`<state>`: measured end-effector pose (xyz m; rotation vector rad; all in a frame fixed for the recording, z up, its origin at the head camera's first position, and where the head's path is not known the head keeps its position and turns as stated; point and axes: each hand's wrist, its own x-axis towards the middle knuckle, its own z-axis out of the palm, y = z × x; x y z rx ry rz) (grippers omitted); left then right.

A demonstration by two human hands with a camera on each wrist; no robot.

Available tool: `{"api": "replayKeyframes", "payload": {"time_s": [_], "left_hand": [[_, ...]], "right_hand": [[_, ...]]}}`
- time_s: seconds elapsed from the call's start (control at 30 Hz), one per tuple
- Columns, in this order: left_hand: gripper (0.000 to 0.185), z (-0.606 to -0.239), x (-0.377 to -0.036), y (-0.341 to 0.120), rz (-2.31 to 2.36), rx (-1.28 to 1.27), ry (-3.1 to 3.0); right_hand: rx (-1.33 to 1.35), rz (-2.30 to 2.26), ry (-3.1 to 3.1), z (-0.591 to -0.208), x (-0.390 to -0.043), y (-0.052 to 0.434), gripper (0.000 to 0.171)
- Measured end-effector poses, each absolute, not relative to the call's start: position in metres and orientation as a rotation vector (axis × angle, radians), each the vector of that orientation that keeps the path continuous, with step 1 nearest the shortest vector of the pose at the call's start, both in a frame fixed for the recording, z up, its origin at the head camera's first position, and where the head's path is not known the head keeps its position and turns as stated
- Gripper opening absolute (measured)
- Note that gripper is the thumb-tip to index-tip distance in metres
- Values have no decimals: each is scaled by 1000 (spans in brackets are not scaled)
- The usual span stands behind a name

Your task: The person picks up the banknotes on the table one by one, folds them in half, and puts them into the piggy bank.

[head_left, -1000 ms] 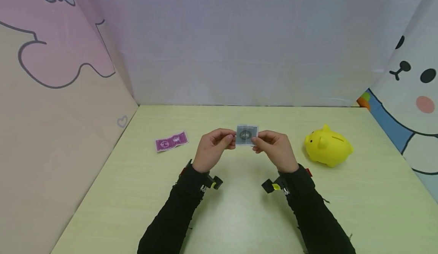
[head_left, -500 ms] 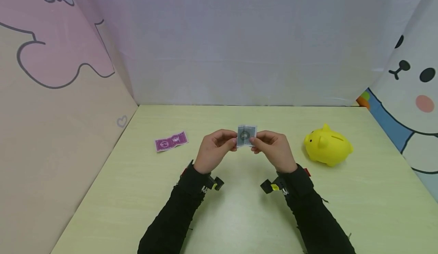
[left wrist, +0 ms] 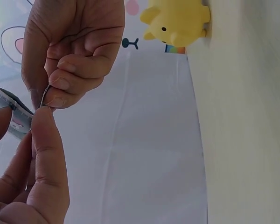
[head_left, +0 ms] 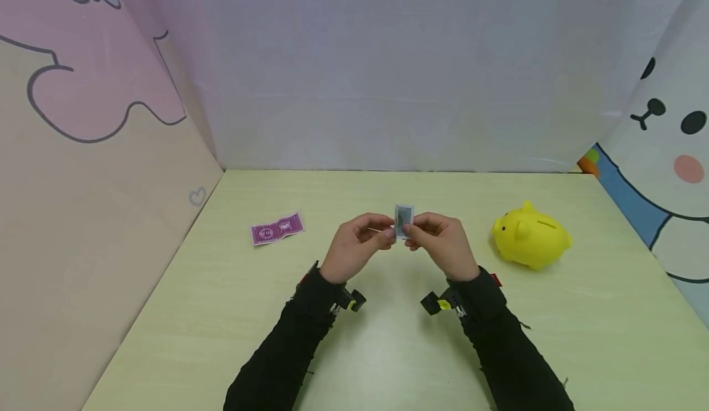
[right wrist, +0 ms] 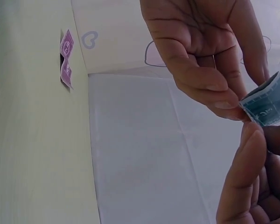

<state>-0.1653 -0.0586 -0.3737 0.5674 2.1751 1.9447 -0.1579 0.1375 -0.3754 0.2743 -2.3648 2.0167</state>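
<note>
A small grey-green banknote (head_left: 404,215), doubled over into a narrow folded shape, is held up between both hands above the table. My left hand (head_left: 359,246) pinches its left edge between thumb and fingers. On the other side, my right hand (head_left: 445,245) grips it with the thumb lying across the front. The right wrist view shows the banknote (right wrist: 269,103) bent into a loop, open at its top edge. Fingertips of both hands meet right at the fold, hiding part of the note.
A purple banknote (head_left: 278,229) with a crease lies at the left of the pale table (head_left: 382,349). To the right stands a yellow piggy bank (head_left: 530,236) with a slot on its back. A white cloth (head_left: 354,79) hangs behind the table.
The grey-green banknote looks narrower, folded over by the left hand moving right toward the right hand. The purple banknote and piggy bank stay put.
</note>
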Motion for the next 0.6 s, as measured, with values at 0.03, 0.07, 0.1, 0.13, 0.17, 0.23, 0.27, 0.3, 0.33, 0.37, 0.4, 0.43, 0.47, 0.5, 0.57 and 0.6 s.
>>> {"api": "replayKeyframes", "payload": {"time_s": [0.03,0.07,0.1,0.13,0.17,0.23,0.27,0.3,0.33,0.37,0.4,0.43,0.47,0.5,0.57,0.6], "left_hand": [[28,-374,-165,-58,1941,567,2172],[28,-374,-165,-58,1941,565,2166],[28,-374,-165,-58,1941,564,2161],[28,-375,-166,-57,1942,563,2156],[28,-375,-165,-57,1940,558,2155],[27,-375,-165,-57,1940,551,2153],[26,-375,-165,-57,1941,549,2153],[25,-375,-165,-57,1942,547,2154],[25,-375,-165,-57,1944,548,2157],[25,-374,-165,-57,1946,548,2159],[24,-374,-165,-57,1952,551,2155],[24,-374,-164,-57,1958,551,2151],[24,-374,-164,-57,1963,552,2147],[24,-374,-164,-56,1966,555,2145],[23,-373,-165,-56,1973,559,2139],[23,-374,-165,-56,1976,562,2137]], "right_hand": [[277,2015,-2365,-375,-158,137,21],[280,2017,-2364,-375,-158,137,20],[284,2017,-2363,-375,-158,137,20],[290,2018,-2362,-375,-157,137,20],[295,2018,-2362,-375,-157,137,20],[304,2019,-2361,-375,-157,137,19],[307,2018,-2361,-375,-157,136,19],[312,2016,-2361,-375,-157,136,19],[315,2015,-2361,-375,-158,136,19],[319,2013,-2362,-376,-158,136,19],[322,2013,-2362,-376,-158,136,19],[326,2014,-2362,-377,-159,135,19],[330,2016,-2362,-377,-159,135,19],[337,2020,-2361,-377,-159,135,19],[345,2025,-2361,-377,-158,135,19],[354,2024,-2361,-377,-158,135,19]]}}
